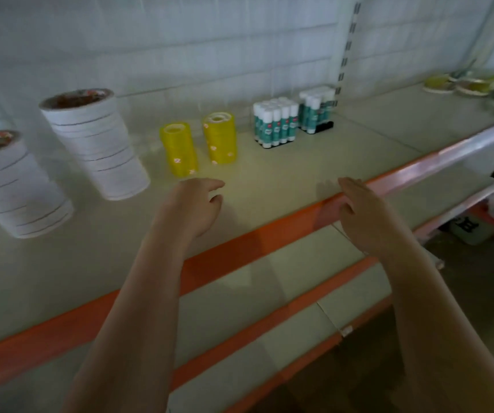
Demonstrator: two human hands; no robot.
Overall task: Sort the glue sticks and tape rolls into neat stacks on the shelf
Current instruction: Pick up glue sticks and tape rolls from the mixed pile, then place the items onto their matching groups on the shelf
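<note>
Two tall stacks of white tape rolls (96,144) (10,186) stand at the left of the shelf (269,180). Two shorter stacks of yellow tape rolls (180,150) (220,138) stand in the middle. Behind them to the right are two blocks of upright white-and-teal glue sticks (275,123) (317,110). My left hand (195,204) hovers over the shelf just in front of the yellow stacks, fingers relaxed, holding nothing. My right hand (359,213) hangs over the shelf's orange front edge, fingers straight, empty.
An orange strip (239,248) runs along the shelf front, with lower shelves (269,293) below. Round yellow-green packs (475,84) lie on the far right section. A slotted upright (347,55) divides the back wall. Bags and a box (493,216) sit on the floor at right.
</note>
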